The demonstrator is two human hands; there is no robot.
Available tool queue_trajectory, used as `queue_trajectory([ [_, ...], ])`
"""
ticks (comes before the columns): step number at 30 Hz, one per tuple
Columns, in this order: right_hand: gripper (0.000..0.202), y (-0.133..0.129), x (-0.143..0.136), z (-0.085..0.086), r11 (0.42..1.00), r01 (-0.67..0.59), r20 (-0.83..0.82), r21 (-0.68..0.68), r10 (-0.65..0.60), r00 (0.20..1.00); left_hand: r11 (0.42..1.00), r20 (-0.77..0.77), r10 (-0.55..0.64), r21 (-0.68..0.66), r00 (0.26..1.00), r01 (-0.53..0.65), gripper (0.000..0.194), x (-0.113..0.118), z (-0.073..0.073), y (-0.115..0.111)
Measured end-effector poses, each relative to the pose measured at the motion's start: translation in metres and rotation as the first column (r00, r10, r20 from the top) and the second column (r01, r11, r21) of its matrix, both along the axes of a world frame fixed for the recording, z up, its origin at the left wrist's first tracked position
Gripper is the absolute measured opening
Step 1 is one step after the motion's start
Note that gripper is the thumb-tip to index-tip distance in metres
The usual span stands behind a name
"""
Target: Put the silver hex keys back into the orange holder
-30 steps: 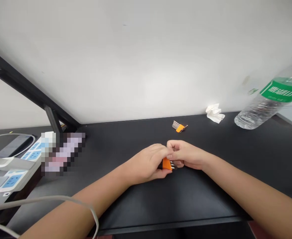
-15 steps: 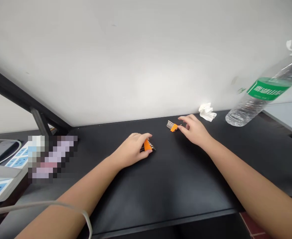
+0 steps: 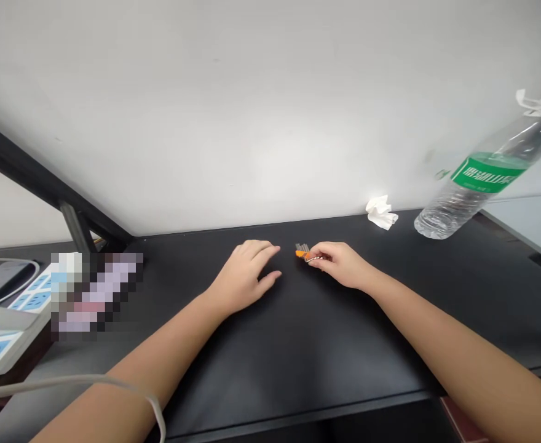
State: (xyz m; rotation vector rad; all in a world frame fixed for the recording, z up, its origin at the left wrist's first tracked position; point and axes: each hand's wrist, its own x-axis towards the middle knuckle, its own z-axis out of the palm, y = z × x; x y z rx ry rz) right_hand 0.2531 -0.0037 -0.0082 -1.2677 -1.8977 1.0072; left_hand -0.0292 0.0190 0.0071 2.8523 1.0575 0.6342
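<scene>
My right hand (image 3: pixel 337 263) is closed, thumb and fingers pinching the near end of a drill bit set (image 3: pixel 304 253). The set shows an orange holder with silvery shanks sticking out at the far side and a twisted flute beside my fingertips. It is held just above or on the black tabletop (image 3: pixel 298 344); I cannot tell which. To its left, my left hand (image 3: pixel 245 277) rests open, thumb and fingers apart, with nothing between them. Part of the set is hidden behind my right fingers, so whether one or two holders are there is unclear.
A tilted-looking clear bottle with a green label (image 3: pixel 487 172) stands at the back right. Crumpled white tissue (image 3: pixel 382 213) lies against the wall. Power strips (image 3: pixel 3 347) are at the left, near a blurred-out item (image 3: pixel 99 295). A pale cable (image 3: pixel 86 378) crosses over my left forearm.
My left hand has let go of the orange-held bits it was gripping and is now open. My right hand has moved left and nearer, closing on a drill bit set.
</scene>
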Motion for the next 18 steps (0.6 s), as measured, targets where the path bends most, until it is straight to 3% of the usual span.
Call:
queue_trajectory([
  [2,0.016,-0.009,-0.013,0.003,0.968,-0.090,-0.338,-0.235,0.005,0.941,0.997,0.053,-0.065,-0.027,0.997,0.066,0.057,0.008,-0.001,-0.010],
  [4,0.022,-0.016,-0.026,0.005,0.913,-0.191,-0.577,-0.361,-0.057,0.815,0.993,0.123,-0.076,-0.081,0.989,0.086,0.069,0.015,-0.004,-0.017],
  [7,0.025,-0.022,-0.038,0.006,0.855,-0.286,-0.725,-0.434,-0.143,0.674,0.980,0.214,-0.016,-0.188,0.977,0.058,0.063,0.018,-0.008,-0.021],
  [9,0.025,-0.023,-0.040,0.007,0.838,-0.313,-0.753,-0.448,-0.164,0.637,0.970,0.287,0.051,-0.244,0.956,0.021,0.061,0.018,-0.009,-0.022],
  [14,0.026,-0.022,-0.035,0.007,0.805,-0.353,-0.706,-0.477,-0.111,0.700,0.951,0.335,0.076,-0.307,0.939,0.032,0.050,0.018,-0.005,-0.023],
  [18,0.034,-0.022,-0.034,0.008,0.837,-0.295,-0.573,-0.461,-0.027,0.819,0.948,0.333,0.064,-0.315,0.941,0.047,0.048,0.020,-0.003,-0.023],
])
